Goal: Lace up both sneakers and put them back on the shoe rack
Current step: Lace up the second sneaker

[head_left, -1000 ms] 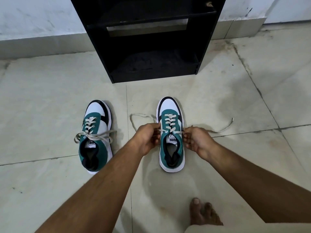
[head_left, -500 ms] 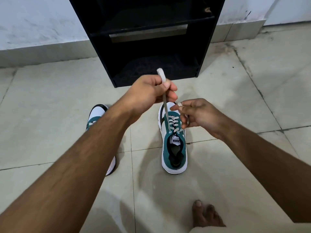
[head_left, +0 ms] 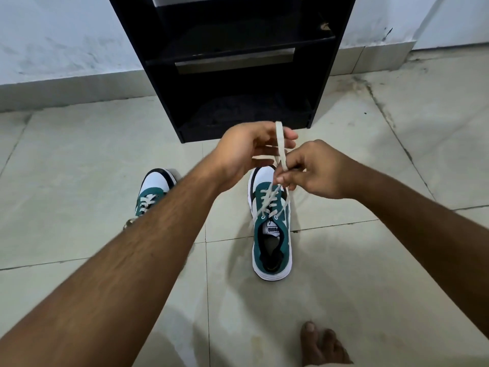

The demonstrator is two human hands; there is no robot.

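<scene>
Two green, white and black sneakers stand on the tiled floor. The right sneaker [head_left: 271, 234] is laced, and its beige lace ends [head_left: 281, 147] are lifted above its toe. My left hand [head_left: 246, 152] holds one lace end upright between thumb and fingers. My right hand [head_left: 315, 169] pinches the other lace end just above the shoe's toe, touching the first lace. The left sneaker [head_left: 152, 193] stands to the left, mostly hidden behind my left forearm. The black shoe rack [head_left: 232, 64] stands against the wall right behind my hands.
My bare foot [head_left: 321, 345] rests on the floor at the bottom right. A white wall with a low skirting [head_left: 66, 86] runs behind the rack. Pale floor tiles [head_left: 79, 144] extend to both sides of the rack.
Both hands rose from the sneaker's top eyelets, pulling the lace ends up over its toe. My right hand has now closed in on the left hand's lace. The view tilted upward slightly.
</scene>
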